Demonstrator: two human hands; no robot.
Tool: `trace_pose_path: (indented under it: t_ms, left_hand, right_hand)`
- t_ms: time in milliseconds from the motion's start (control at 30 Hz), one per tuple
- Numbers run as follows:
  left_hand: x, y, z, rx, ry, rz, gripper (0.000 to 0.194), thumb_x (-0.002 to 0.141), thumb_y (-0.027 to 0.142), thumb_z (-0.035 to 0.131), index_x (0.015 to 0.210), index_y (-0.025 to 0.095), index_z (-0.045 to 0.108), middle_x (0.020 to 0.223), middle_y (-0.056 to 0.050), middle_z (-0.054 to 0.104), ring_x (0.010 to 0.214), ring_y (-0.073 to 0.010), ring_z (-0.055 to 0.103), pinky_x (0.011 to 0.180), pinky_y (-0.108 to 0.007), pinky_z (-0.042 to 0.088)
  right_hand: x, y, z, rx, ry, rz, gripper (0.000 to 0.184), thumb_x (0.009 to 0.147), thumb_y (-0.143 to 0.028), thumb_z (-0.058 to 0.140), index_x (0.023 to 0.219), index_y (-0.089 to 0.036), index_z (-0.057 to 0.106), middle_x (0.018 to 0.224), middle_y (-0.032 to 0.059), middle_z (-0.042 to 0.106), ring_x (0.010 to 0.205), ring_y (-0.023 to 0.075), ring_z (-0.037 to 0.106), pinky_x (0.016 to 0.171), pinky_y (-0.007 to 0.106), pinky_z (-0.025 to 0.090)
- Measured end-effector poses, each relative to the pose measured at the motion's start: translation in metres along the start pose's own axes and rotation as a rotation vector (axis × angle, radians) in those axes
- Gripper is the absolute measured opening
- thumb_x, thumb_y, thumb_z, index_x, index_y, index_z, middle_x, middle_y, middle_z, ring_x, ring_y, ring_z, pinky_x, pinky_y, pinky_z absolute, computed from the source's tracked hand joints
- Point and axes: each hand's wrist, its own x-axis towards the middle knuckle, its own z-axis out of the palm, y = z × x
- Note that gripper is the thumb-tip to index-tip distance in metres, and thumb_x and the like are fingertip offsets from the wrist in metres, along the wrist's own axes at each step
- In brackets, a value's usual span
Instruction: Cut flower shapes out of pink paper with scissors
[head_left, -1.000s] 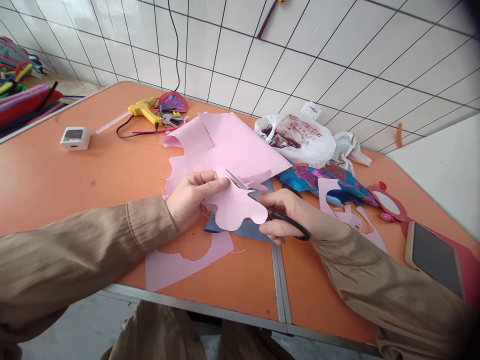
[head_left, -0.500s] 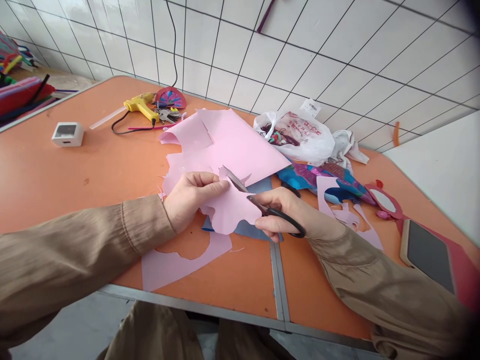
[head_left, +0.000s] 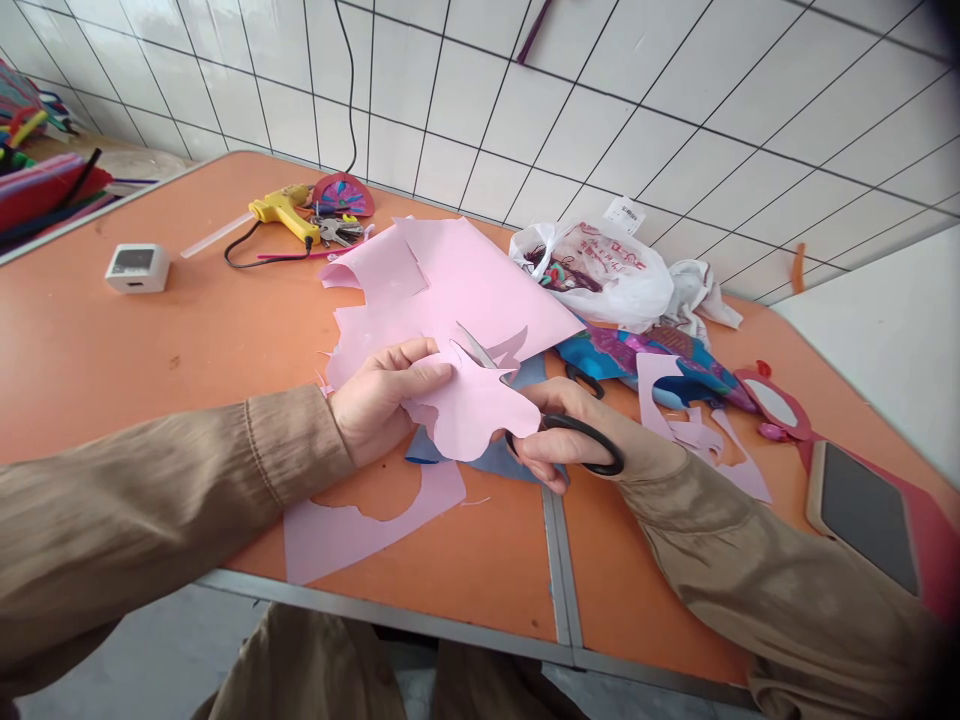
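Observation:
A small pink sheet with a wavy, rounded outline is pinched between the thumb and fingers of my left hand. My right hand grips black-handled scissors, fingers in the loops. The blades stand apart at the sheet's upper edge, one of them partly hidden behind it. A larger pink sheet with cut edges lies on the table just beyond my hands. Under them is a blue sheet, and nearer me lies a pink offcut.
On the orange table are a yellow glue gun, a white box, a white plastic bag, shiny blue-purple material, pink scraps, a small mirror and a phone. A tiled wall stands behind.
The scissor blades have opened wider and shifted slightly. The pink cutout has been turned a little in my left hand, covering more of the scissors.

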Motion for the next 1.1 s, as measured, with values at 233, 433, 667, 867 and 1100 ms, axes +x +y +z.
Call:
trace_pose_path:
  t_ms: [233, 433, 667, 867, 1100]
  left_hand:
    - [-0.001, 0.002, 0.0, -0.005, -0.086, -0.062, 0.027, 0.07, 0.031, 0.087, 0.085, 0.011, 0.075, 0.093, -0.013, 0.076, 0.076, -0.0211, 0.069, 0.071, -0.033, 0.054]
    - [0.001, 0.0, -0.001, -0.046, -0.073, -0.042, 0.031, 0.07, 0.038, 0.087, 0.082, 0.01, 0.079, 0.085, -0.013, 0.076, 0.07, -0.0187, 0.069, 0.065, -0.028, 0.054]
    - [0.001, 0.0, -0.002, 0.0, -0.032, -0.01, 0.031, 0.067, 0.03, 0.089, 0.088, 0.011, 0.078, 0.087, -0.011, 0.075, 0.069, -0.018, 0.067, 0.062, -0.028, 0.054]
    - [0.001, 0.002, 0.001, 0.013, -0.04, -0.027, 0.035, 0.065, 0.033, 0.091, 0.087, 0.01, 0.078, 0.079, -0.01, 0.074, 0.065, -0.0192, 0.069, 0.054, -0.027, 0.055]
    - [-0.001, 0.005, 0.003, 0.172, 0.091, 0.021, 0.032, 0.064, 0.035, 0.09, 0.073, 0.008, 0.074, 0.06, -0.006, 0.067, 0.047, -0.0145, 0.059, 0.042, -0.024, 0.044]
  right_hand:
    - [0.006, 0.014, -0.007, -0.006, -0.111, -0.065, 0.024, 0.078, -0.037, 0.071, 0.079, -0.014, 0.061, 0.051, -0.0043, 0.058, 0.035, 0.0081, 0.05, 0.037, 0.019, 0.038]
    - [0.004, 0.014, -0.009, 0.005, -0.127, -0.038, 0.035, 0.08, -0.045, 0.075, 0.089, -0.014, 0.063, 0.053, -0.0047, 0.058, 0.035, 0.0077, 0.049, 0.037, 0.02, 0.04]
    - [0.006, 0.019, -0.014, 0.013, -0.142, -0.161, 0.051, 0.078, -0.062, 0.076, 0.076, -0.014, 0.06, 0.051, -0.0032, 0.058, 0.033, 0.0069, 0.046, 0.035, 0.02, 0.037]
    - [0.006, 0.019, -0.015, 0.008, -0.154, -0.207, 0.048, 0.08, -0.059, 0.076, 0.074, -0.014, 0.06, 0.051, -0.0025, 0.058, 0.034, 0.007, 0.047, 0.037, 0.02, 0.039]
    - [0.005, 0.017, -0.015, -0.032, -0.126, -0.12, 0.056, 0.076, -0.063, 0.078, 0.09, -0.011, 0.064, 0.055, -0.0034, 0.057, 0.036, 0.0078, 0.05, 0.037, 0.019, 0.04]
